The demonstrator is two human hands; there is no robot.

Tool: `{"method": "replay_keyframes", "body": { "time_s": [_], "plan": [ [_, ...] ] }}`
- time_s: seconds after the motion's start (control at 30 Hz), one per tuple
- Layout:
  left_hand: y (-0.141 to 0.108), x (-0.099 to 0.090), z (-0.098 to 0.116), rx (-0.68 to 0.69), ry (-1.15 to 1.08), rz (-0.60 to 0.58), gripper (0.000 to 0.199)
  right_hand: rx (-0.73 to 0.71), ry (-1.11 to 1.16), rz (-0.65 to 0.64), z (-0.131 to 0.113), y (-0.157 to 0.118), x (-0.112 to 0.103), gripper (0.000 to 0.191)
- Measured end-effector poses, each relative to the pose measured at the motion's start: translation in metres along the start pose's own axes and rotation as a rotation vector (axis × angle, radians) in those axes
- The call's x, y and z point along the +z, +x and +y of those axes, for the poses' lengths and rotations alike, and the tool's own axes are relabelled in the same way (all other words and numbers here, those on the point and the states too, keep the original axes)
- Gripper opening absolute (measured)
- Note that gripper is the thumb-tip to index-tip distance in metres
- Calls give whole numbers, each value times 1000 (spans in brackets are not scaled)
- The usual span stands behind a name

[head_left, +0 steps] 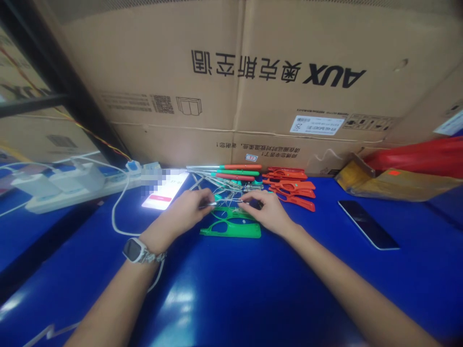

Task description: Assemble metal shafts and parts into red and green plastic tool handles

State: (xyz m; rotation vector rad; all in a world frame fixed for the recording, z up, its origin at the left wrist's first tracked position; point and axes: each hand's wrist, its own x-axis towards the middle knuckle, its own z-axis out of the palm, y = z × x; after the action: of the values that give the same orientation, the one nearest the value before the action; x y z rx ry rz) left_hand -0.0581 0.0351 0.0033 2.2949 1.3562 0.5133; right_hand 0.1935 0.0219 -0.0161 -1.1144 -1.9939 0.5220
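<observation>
Above a blue worktop, near the middle of its far edge, a person's left hand and right hand meet over a thin metal piece. The fingers of each hand are pressed together, the left pinching the piece at its left end, the right at its right end; the fingertips partly hide both grips.

Such slender metal would probably handle best with a light pinch close to each end, the wrists level and both hands moving together, since an uneven pull could bend it or make it slip. Lifting it slightly clear of the parts below should keep it from snagging.

The piece lies side to side, its long axis roughly parallel to the far edge, one end toward the left edge and the other toward the right. Which end is the front cannot be told.

Just beneath, green plastic pieces lie lengthwise the same way, the nearest with its narrow tip to the left. Beyond the hands are tools with red and green handles, their metal shafts pointing left. Orange plastic pieces sit beside them to the right, and a dark phone rests toward the right edge.
</observation>
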Motion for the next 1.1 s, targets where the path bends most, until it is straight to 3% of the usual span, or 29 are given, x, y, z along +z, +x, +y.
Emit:
{"method": "replay_keyframes", "body": {
  "time_s": [0.2, 0.3, 0.5, 0.77, 0.9, 1.1],
  "plan": [
    [-1, 7, 17, 177, 22, 147, 34, 90, 114, -50, -1, -2, 8, 16],
    [0, 15, 28, 251, 7, 152, 32, 175, 267, -89, -2, -3, 12, 25],
    [3, 23, 26, 196, -53, 92, 24, 183, 322, -161, -4, -4, 9, 17],
    [1, 20, 30, 279, 25, 115, 24, 209, 382, -175, -2, -3, 7, 15],
    [2, 20, 29, 325, 110, 118, 13, 189, 311, -168, -3, -4, 8, 15],
    [3, 18, 29, 264, 219, 65, 12, 120, 161, -162, -11, -4, 8, 14]
  ]
}}
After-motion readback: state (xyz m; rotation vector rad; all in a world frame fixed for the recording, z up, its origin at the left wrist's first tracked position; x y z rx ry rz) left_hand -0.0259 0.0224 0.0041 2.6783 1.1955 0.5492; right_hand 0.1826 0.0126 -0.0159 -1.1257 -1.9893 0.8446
